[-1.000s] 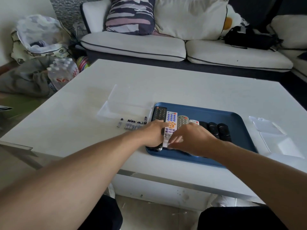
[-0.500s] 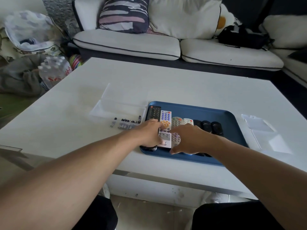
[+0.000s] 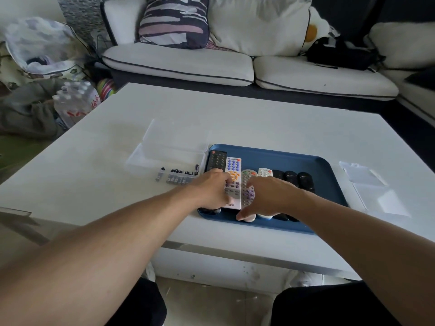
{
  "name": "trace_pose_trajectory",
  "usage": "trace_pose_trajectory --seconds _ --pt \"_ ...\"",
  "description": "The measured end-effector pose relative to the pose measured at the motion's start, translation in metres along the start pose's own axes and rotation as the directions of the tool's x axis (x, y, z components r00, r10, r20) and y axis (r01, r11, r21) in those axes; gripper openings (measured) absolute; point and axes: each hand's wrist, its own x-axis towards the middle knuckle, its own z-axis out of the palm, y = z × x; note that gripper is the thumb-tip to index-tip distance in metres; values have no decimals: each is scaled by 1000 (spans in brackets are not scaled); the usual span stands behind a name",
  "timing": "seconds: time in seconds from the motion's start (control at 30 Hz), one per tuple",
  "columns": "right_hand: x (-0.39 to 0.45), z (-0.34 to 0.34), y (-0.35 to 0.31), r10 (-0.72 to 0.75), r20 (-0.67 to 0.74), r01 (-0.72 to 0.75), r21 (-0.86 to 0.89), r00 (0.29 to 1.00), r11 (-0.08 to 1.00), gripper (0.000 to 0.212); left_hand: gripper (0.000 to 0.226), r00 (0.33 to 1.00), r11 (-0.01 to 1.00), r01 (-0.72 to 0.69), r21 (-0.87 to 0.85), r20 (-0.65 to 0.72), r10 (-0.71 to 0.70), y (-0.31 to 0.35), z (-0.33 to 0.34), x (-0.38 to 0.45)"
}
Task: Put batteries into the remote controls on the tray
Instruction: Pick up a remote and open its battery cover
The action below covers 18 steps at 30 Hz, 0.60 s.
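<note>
Now both hands are lying over the near ends of the remotes [image 3: 233, 170] lined up in the tray [image 3: 324, 182] on the table [image 3: 259, 123]. Left hand [image 3: 213, 189] is curling over the black and white ones; right hand [image 3: 266, 196] is resting on the grey one; whether either is gripping cannot be told. Batteries [image 3: 179, 176] are lying just left of the tray, beside a clear box [image 3: 164, 151].

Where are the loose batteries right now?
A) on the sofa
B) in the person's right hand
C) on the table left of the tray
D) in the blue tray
C: the batteries lie in a row on the white table, just left of the blue tray, by the clear plastic box.
</note>
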Motion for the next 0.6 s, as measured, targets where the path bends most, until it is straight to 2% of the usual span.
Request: trace_pose_trajectory --seconds 0.07,0.13,0.3,0.47,0.6 --pt "-2 4 -4 9 9 -9 1 1000 1000 99 46 1000 1000 0 -6 -11 0 1 1 0" --pt "-4 7 -8 16 -16 -17 -22 1000 1000 102 45 1000 1000 1 8 -22 -1 2 1 0" --pt "-6 14 -21 29 -96 -39 -104 995 994 87 47 1000 999 18 26 -12 -18 4 1 0" --pt "-4 14 -22 38 -73 -46 -111 997 993 72 53 1000 1000 17 11 9 -17 6 -2 -1" --pt "-5 15 -23 47 -40 -51 -118 998 992 71 52 1000 1000 18 14 2 -18 7 -1 -4"
